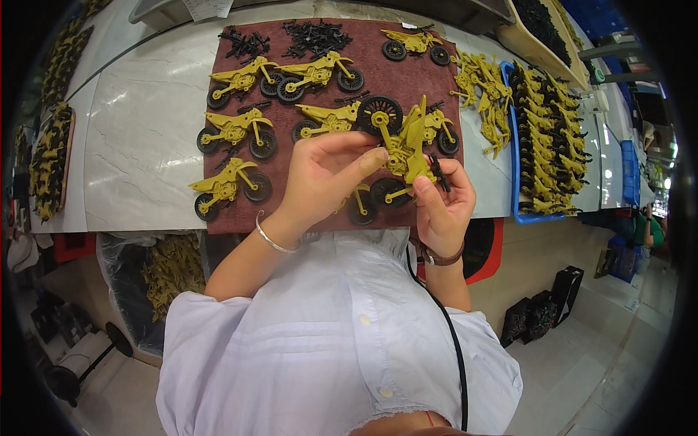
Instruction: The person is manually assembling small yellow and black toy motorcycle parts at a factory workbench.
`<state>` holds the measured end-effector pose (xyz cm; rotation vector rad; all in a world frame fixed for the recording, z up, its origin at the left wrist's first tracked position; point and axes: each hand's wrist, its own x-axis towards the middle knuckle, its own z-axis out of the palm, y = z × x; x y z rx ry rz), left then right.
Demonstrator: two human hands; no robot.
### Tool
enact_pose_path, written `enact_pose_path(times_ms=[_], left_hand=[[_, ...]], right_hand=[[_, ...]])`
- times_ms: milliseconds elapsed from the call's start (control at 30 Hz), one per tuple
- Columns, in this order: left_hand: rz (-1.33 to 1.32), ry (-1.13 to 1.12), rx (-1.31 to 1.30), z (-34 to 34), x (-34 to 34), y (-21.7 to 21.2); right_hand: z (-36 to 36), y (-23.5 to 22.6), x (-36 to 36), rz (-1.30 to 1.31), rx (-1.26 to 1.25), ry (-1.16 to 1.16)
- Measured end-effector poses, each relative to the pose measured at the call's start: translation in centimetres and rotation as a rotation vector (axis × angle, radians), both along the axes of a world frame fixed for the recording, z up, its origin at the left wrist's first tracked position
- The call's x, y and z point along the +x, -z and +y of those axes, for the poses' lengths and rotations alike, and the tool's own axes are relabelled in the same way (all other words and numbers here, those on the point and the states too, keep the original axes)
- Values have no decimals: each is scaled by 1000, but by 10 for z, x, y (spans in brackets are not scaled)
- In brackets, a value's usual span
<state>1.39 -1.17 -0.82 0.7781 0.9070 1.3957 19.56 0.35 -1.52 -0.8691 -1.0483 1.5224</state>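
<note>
A yellow toy motorcycle (411, 149) is held up tilted over the dark red mat (371, 76), with both hands on it. My left hand (320, 174) pinches it near the fork and the upper black wheel. At the other end my right hand (445, 207) grips it beside the black handlebar (438, 173), thumb pressing on the yellow body. Finished-looking yellow toy motorcycles, such as one at the left (236, 127) and one at the back (413, 43), lie on their sides around my hands. Some are partly hidden behind my hands and the held one.
Small black parts (316, 38) lie heaped at the mat's back edge. Loose yellow parts (487, 94) sit right of it, beside a blue tray (515, 174) packed with toy motorcycles. Another full tray (52, 163) stands far left. Below the table is a bag of yellow parts (176, 272).
</note>
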Motion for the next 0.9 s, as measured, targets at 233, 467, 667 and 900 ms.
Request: enact_pose_path(times_ms=[233,467,667,900], left_hand=[[-69,19,68,-2,2,8],[-118,-19,69,-2,3,7],[-141,12,-7,3,-5,0],[-80,5,-69,0,-2,8]], right_hand=[[-1,-2,-1,22,3,18],[-4,1,-4,0,66,56],[-3,1,-6,45,65,13],[0,2,-6,81,49,6]])
